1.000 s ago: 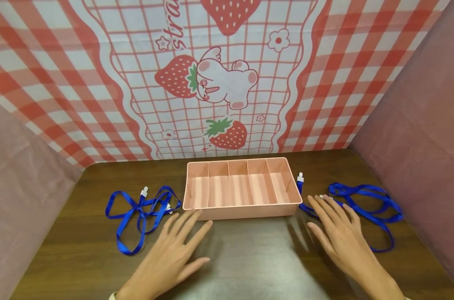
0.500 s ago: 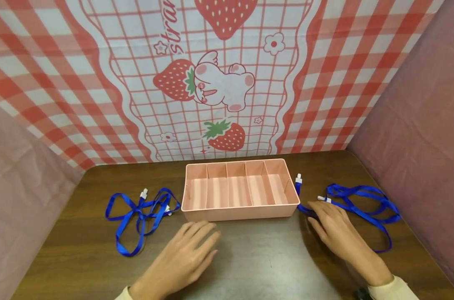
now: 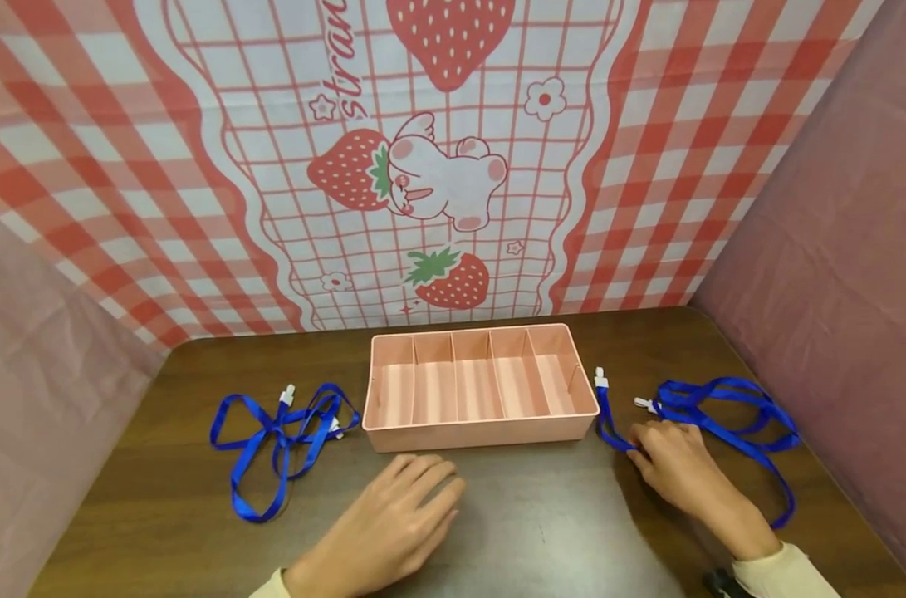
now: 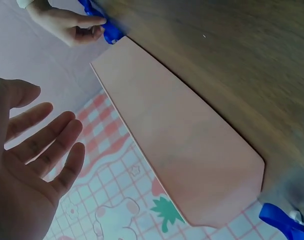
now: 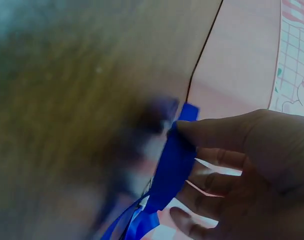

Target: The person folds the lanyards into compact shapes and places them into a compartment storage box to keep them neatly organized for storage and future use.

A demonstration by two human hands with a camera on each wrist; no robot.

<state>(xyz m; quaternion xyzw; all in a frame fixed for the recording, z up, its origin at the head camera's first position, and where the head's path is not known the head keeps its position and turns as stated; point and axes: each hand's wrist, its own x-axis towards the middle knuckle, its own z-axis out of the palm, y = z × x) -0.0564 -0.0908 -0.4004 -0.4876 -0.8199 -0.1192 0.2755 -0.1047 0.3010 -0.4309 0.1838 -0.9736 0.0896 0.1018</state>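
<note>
My right hand (image 3: 683,467) pinches the strap of a blue lanyard (image 3: 608,428) with a white clip (image 3: 600,378), just right of a pink compartment box (image 3: 482,436). In the right wrist view, the thumb lies on the blue strap (image 5: 169,167), with the fingers behind it. Part of the strap is hidden under the hand in the head view. My left hand (image 3: 393,527) hovers in front of the box, fingers relaxed and holding nothing. The left wrist view shows that hand (image 4: 37,155) with spread, slightly bent fingers, apart from the box wall (image 4: 177,135).
Another bundle of blue lanyard (image 3: 251,465) lies on the brown table (image 3: 542,531) left of the box. More blue strap (image 3: 751,448) with a white clip (image 3: 647,404) spreads to the right. A strawberry-patterned cloth (image 3: 453,191) hangs behind; pink cloth (image 3: 819,274) flanks the table.
My right hand has come down onto the blue lanyard and now pinches its strap. My left hand has shifted right, its fingers drawing closer together. The box stays in place.
</note>
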